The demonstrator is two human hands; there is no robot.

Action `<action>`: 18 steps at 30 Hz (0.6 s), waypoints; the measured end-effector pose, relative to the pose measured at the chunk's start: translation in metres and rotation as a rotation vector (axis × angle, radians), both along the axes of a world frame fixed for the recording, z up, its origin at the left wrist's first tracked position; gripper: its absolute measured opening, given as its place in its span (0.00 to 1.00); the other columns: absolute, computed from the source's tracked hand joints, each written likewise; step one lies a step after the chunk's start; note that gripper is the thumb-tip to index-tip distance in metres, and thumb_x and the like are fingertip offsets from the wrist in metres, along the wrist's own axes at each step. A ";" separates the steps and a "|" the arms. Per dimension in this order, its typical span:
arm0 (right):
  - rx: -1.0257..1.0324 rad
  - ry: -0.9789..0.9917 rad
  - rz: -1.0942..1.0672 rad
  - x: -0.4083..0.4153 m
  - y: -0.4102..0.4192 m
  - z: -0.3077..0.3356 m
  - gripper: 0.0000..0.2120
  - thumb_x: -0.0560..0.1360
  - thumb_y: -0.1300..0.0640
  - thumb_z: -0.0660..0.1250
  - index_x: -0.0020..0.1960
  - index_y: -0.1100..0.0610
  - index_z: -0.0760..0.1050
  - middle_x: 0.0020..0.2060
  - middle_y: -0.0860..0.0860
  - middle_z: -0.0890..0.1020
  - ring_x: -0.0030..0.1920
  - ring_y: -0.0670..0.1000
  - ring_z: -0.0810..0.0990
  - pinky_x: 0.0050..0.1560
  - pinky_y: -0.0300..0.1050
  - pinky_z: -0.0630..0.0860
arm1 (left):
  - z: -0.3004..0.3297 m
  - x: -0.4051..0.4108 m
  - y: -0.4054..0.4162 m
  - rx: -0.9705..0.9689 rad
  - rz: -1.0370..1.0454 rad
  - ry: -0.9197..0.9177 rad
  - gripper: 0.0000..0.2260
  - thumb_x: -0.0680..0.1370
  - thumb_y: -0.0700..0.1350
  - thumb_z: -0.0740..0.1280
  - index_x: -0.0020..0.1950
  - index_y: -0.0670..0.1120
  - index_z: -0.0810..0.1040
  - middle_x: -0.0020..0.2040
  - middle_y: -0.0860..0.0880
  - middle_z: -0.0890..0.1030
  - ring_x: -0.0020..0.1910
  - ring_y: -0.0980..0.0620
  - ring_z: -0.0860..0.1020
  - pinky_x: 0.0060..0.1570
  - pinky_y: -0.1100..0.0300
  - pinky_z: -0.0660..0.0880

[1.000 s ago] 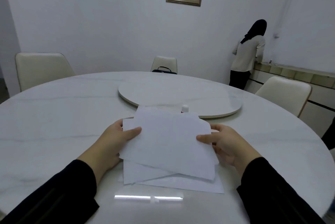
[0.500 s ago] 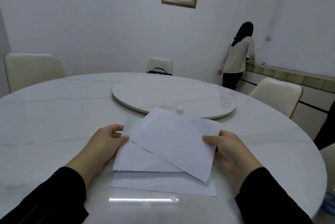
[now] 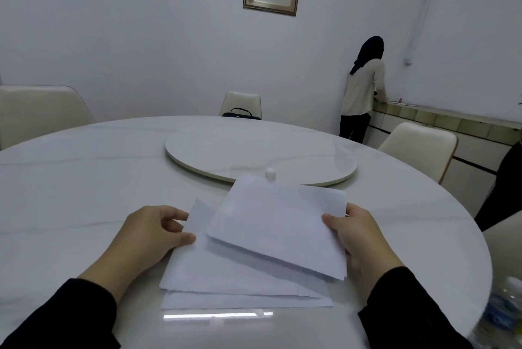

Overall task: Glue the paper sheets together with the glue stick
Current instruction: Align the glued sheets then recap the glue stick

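A loose stack of white paper sheets point(image 3: 226, 278) lies on the white marble table in front of me. My right hand point(image 3: 358, 241) pinches the right edge of the top sheets point(image 3: 276, 224) and holds them lifted and skewed above the rest. My left hand point(image 3: 149, 235) holds the left edge of the lower sheets, thumb on top. Only the white cap of the glue stick point(image 3: 270, 173) shows, standing just behind the raised paper; its body is hidden.
A round turntable point(image 3: 254, 151) sits in the middle of the round table point(image 3: 70, 193). Cream chairs stand around it, one with a black bag point(image 3: 240, 113). A person point(image 3: 363, 88) stands at a counter at the back right. A plastic bottle point(image 3: 505, 312) is at my lower right.
The top sheets have swung clockwise and lifted off the pile in my right hand. My left hand's grip has moved from the top sheet to the lower sheets.
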State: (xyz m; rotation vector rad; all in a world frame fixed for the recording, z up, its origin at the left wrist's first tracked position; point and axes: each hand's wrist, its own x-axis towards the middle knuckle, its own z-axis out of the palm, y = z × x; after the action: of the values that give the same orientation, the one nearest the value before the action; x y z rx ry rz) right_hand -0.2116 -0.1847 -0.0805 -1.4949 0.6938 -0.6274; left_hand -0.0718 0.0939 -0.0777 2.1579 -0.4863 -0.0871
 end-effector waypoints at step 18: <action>0.235 -0.119 0.124 -0.002 0.006 0.006 0.08 0.76 0.69 0.62 0.54 0.64 0.77 0.46 0.59 0.85 0.38 0.56 0.85 0.32 0.46 0.79 | 0.004 -0.010 0.006 -0.022 -0.088 0.134 0.10 0.65 0.40 0.77 0.41 0.51 0.81 0.33 0.52 0.84 0.25 0.56 0.80 0.22 0.70 0.71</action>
State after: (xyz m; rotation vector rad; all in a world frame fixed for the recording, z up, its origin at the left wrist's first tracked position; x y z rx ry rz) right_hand -0.2135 -0.1783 -0.0743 -1.2623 0.5585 -0.5170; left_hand -0.0822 0.1004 -0.0734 2.0928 -0.5018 -0.2714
